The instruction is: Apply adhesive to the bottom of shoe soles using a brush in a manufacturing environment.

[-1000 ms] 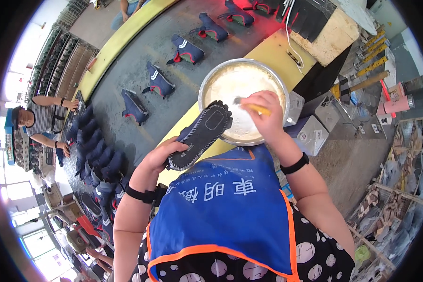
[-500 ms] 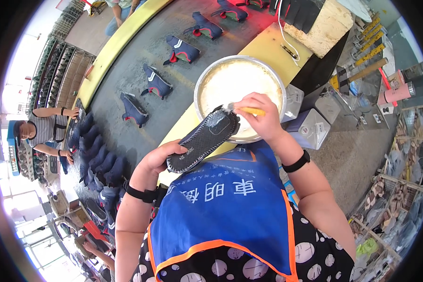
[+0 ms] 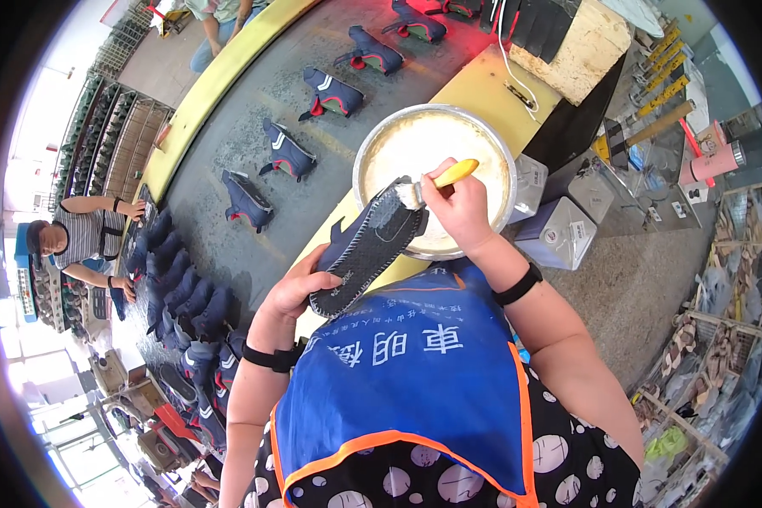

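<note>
My left hand (image 3: 300,284) grips a dark shoe upper (image 3: 371,245) near its lower end, its black stitched underside turned up. In my right hand (image 3: 459,209) is a brush with a yellow handle (image 3: 457,173). White bristles (image 3: 410,196) touch the upper end of that underside. Just beyond my right hand stands a round metal basin (image 3: 358,161) holding a pale cream substance (image 3: 423,144). The shoe's end overlaps the basin's near left rim.
Several navy shoe uppers with red trim (image 3: 288,151) lie in a row on the grey conveyor belt (image 3: 229,127). More are bunched (image 3: 186,292) at the left, near another person (image 3: 85,233). Metal cans (image 3: 555,233) stand right of the basin. Another person (image 3: 220,25) sits beyond the belt.
The brush has swung so its handle points up and right, its bristles now plainly visible. My left hand and the shoe upper have shifted slightly right, and the shoe has tilted. Belt pieces moved slightly.
</note>
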The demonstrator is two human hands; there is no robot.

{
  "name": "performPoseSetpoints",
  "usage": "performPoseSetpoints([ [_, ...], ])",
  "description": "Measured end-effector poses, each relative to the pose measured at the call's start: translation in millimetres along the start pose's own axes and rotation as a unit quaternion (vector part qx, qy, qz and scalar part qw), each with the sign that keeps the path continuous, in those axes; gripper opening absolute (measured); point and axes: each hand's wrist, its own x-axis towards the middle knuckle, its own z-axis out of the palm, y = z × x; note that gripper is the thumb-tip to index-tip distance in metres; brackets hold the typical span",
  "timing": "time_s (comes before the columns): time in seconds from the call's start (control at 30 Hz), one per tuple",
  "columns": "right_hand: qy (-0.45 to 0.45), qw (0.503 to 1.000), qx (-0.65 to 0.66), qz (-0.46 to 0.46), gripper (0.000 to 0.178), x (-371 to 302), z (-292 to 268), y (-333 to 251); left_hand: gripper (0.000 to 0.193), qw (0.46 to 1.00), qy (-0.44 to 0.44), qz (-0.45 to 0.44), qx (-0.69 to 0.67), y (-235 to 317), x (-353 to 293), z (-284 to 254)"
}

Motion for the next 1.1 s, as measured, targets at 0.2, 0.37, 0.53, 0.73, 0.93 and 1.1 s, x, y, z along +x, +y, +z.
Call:
performPoseSetpoints([
  [0.2, 0.058, 0.996, -0.065, -0.008, 0.017, 8, 2, -4, 0.073, 0.998, 0.038, 0.049, 0.017, -5, 4, 0],
  [0.37, 0.071, 0.994, -0.082, 0.005, 0.017, -10, 22, -12, 0.074, 0.996, 0.054, 0.073, -0.023, -5, 6, 5],
  [0.53, 0.013, 0.999, -0.019, -0.035, 0.022, -37, 32, -38, 0.079, 0.993, 0.077, 0.086, -0.032, -8, 8, 5],
  [0.73, 0.051, 0.994, -0.099, -0.018, 0.022, 2, 12, -1, 0.083, 0.990, 0.074, 0.110, 0.058, -10, 3, -1],
  [0.93, 0.020, 0.995, -0.056, -0.082, 0.015, 32, 2, 6, 0.075, 0.998, 0.027, 0.064, 0.010, -12, 0, -11],
  [1.1, -0.039, 0.985, 0.026, -0.164, 0.011, 31, 10, -11, 0.071, 0.992, -0.052, 0.025, -0.112, -22, -1, -27],
])
